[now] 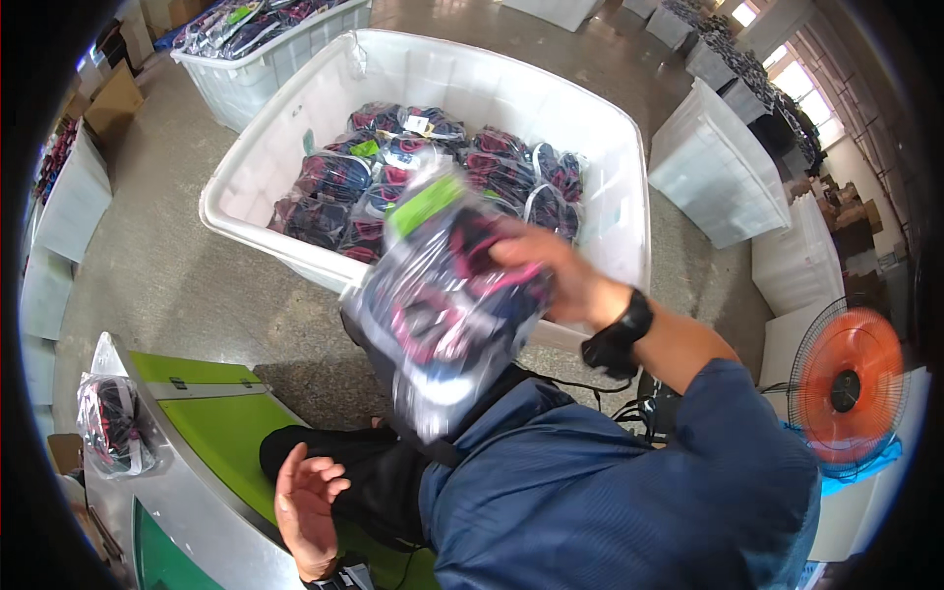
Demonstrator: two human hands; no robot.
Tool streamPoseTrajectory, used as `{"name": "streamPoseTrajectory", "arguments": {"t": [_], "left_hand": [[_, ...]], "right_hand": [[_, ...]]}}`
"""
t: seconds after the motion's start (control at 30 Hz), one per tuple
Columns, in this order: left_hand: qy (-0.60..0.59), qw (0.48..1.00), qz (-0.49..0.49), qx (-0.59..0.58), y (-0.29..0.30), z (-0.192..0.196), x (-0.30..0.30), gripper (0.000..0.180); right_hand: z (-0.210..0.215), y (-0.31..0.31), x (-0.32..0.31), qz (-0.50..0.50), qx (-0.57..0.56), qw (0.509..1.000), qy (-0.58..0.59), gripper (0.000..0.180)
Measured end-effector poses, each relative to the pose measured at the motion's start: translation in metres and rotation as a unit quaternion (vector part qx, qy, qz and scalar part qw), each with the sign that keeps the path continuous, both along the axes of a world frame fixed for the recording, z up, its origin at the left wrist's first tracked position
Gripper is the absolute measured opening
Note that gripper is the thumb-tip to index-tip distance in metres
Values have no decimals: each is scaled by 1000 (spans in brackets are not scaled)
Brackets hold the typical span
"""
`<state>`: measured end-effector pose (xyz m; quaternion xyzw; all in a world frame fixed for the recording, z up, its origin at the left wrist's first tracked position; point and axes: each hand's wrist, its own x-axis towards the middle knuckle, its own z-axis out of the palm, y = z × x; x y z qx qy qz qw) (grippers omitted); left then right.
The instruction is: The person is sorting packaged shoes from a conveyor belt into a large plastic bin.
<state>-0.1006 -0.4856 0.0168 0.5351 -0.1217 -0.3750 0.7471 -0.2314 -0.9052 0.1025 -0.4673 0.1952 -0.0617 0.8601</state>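
My right hand (556, 265) grips a clear plastic bag (447, 320) by its right side. Dark blue and pink goods with pale parts, possibly shoes, show through the film, and a bright green label is at the far end. The bag is smeared by motion and hides part of a big white bin (285, 251). Inside that bin lie several similar bags (334, 175). Low at the left, my left hand (310, 511) is open and holds nothing, its fingers loosely curled beside the metal bench. Another such bag (115, 425) lies on the bench's far left end.
The metal bench (182, 467) has green panels along its side. An orange fan (848, 385) stands at the right. A second loaded bin (280, 74) is at the far left, and a tall white bin (718, 167) stands at the right. Cables (639, 408) lie behind my right arm.
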Motion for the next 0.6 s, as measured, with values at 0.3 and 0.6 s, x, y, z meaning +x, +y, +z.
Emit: {"name": "streamPoseTrajectory", "arguments": {"t": [0.3, 0.6], "left_hand": [[-14, 997, 51, 64, 4, -3, 9, 73], [-9, 993, 61, 104, 6, -10, 18, 70]], "right_hand": [[-99, -136, -140, -178, -198, 910, 319, 53], [-172, -161, -142, -31, -524, 768, 366, 42]]}}
